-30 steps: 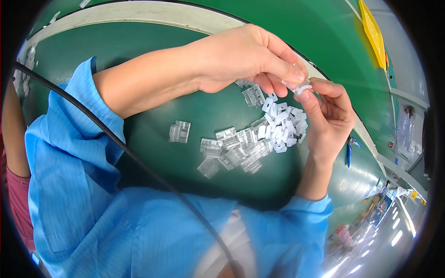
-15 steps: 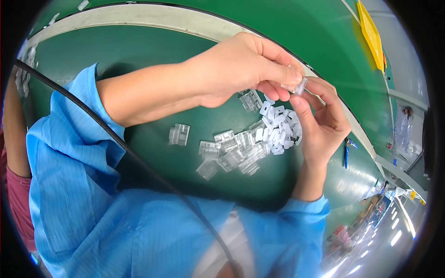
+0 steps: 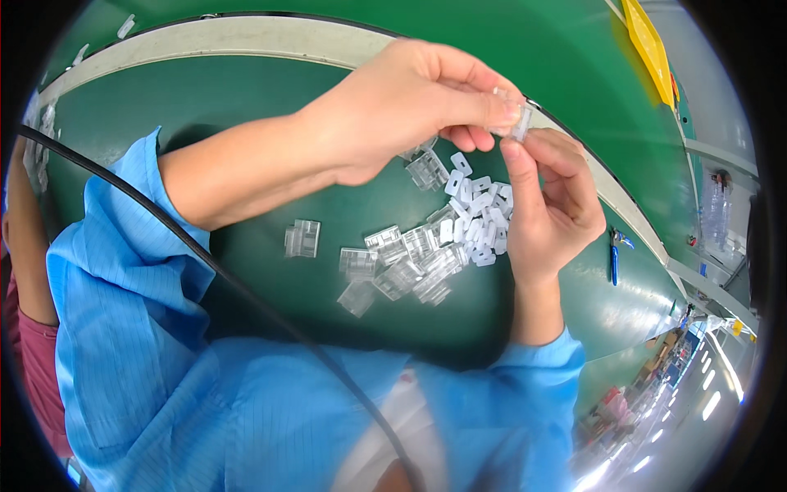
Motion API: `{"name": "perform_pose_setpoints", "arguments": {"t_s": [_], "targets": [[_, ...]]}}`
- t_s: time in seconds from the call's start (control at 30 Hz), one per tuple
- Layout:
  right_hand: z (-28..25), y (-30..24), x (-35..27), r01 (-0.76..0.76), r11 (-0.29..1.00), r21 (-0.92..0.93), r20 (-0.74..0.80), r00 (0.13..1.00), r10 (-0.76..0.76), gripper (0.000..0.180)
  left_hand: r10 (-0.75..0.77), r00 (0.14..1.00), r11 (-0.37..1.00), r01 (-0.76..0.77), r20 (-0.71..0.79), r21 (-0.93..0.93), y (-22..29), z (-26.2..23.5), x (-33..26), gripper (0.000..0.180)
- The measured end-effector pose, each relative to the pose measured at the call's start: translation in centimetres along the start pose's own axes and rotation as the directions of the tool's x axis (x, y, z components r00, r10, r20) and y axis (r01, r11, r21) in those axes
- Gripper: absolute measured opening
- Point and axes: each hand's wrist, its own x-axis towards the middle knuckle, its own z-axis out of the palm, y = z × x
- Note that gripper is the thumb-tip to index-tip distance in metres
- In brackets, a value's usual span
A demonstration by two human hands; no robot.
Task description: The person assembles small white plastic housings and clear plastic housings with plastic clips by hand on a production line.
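Up near the far rail, my left hand (image 3: 402, 107) pinches a small clear plastic block (image 3: 521, 123) between thumb and fingers. My right hand (image 3: 553, 197) grips the same block from the right, with its thumb and forefinger at the lower edge. The fingertips cover part of the block. Below the hands lies a heap of small white plastic pieces with slots (image 3: 479, 209). Several clear plastic blocks (image 3: 406, 261) are piled against its near left side. More clear blocks (image 3: 428, 170) lie under my left hand, and one clear block (image 3: 302, 239) sits apart to the left.
A pale raised rail (image 3: 246, 38) curves along the far side of the green table (image 3: 262, 180). Blue-handled pliers (image 3: 615, 261) lie at the right. A black cable (image 3: 205, 256) crosses the view. Another person's arm (image 3: 31, 254) shows at the left edge. A yellow tray (image 3: 648, 49) is at far right.
Both hands, still holding the clear block together, appear slightly higher and further left. The parts on the table also appear shifted left with the whole view.
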Motion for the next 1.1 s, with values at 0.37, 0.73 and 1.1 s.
{"name": "perform_pose_setpoints", "arguments": {"t_s": [0.37, 0.73, 1.1], "targets": [[-0.9, -0.5, 1.8, -0.326, 0.913, -0.244, 0.455, 0.793, 0.405, 0.012, 0.545, 0.770, -0.026, -0.379, 0.331, 0.925, 2.1, -5.0, 3.7, 0.020], [-0.7, -1.1, 1.1, -0.029, 0.935, -0.354, 0.395, 0.901, 0.178, 0.013, 0.380, 0.820, 0.010, -0.466, 0.428, 0.885, -0.2, -3.6, -4.7, 0.027], [-1.1, -0.5, 1.3, 0.068, 0.960, -0.272, 0.622, 0.773, 0.122, 0.021, 0.352, 0.826, -0.044, -0.456, 0.441, 0.889, 0.3, -4.0, -4.6, 0.020]]}}
